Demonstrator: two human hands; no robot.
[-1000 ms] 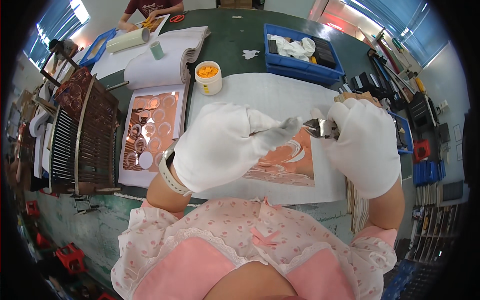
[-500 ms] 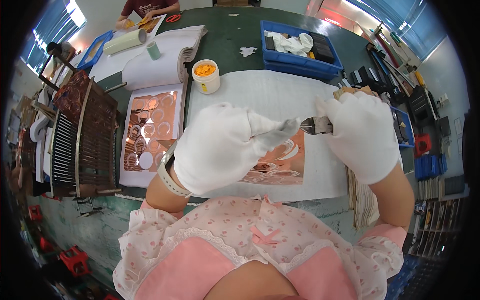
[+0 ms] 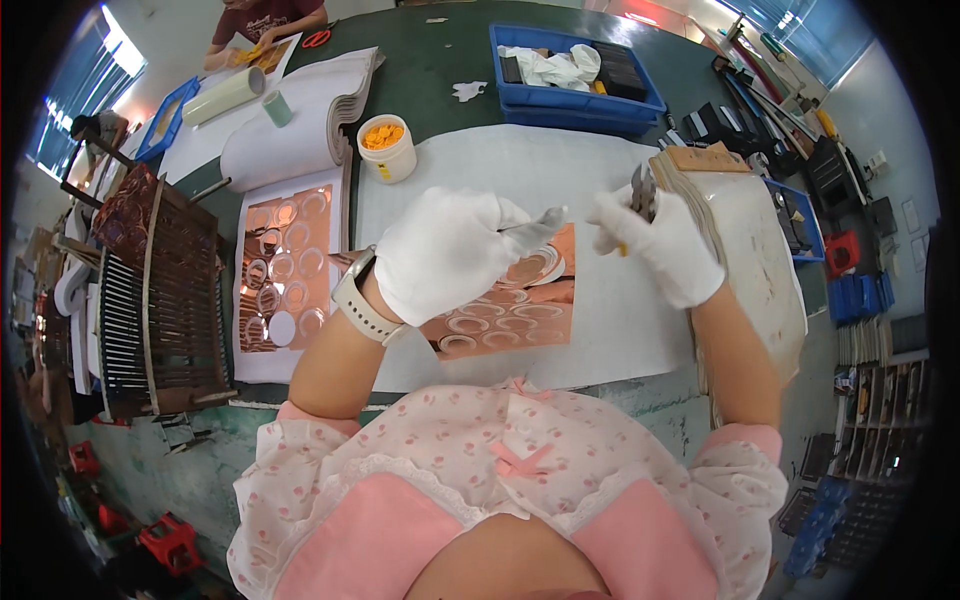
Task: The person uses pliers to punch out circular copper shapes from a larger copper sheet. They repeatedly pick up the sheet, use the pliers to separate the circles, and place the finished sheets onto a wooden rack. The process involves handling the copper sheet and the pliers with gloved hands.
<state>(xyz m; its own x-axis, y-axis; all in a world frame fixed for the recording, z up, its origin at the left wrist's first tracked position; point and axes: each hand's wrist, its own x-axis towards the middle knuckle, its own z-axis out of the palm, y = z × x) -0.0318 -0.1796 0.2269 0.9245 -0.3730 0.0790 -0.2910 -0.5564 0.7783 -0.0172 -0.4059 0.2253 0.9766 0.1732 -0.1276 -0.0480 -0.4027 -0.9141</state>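
Observation:
Both my hands wear white gloves. My left hand (image 3: pixel 445 250) hovers over a copper-coloured sheet (image 3: pixel 500 325) with ring shapes, its fingers pinched together and their grey-smudged tips pointing right. Anything between those fingertips is too small to make out. In my right hand (image 3: pixel 665 245), closed and raised to the right of the sheet, is a pair of cutting pliers (image 3: pixel 643 192). Their metal jaws point up and away, and a bit of yellow handle shows below the fingers. The sheet lies on white paper (image 3: pixel 640 335), partly hidden by my left hand.
A white tub (image 3: pixel 390 163) of orange pieces stands beyond my left hand. Left are another copper ring sheet (image 3: pixel 285 265) on a paper stack and a slatted rack (image 3: pixel 165 300). A blue bin (image 3: pixel 575 100) sits at the back; a thick stack (image 3: pixel 750 235) lies right. Another person works far left.
My hands have moved apart; the pliers have left the left fingertips and now point upward. The right hand is lower and nearer the middle, and more of the copper sheet shows.

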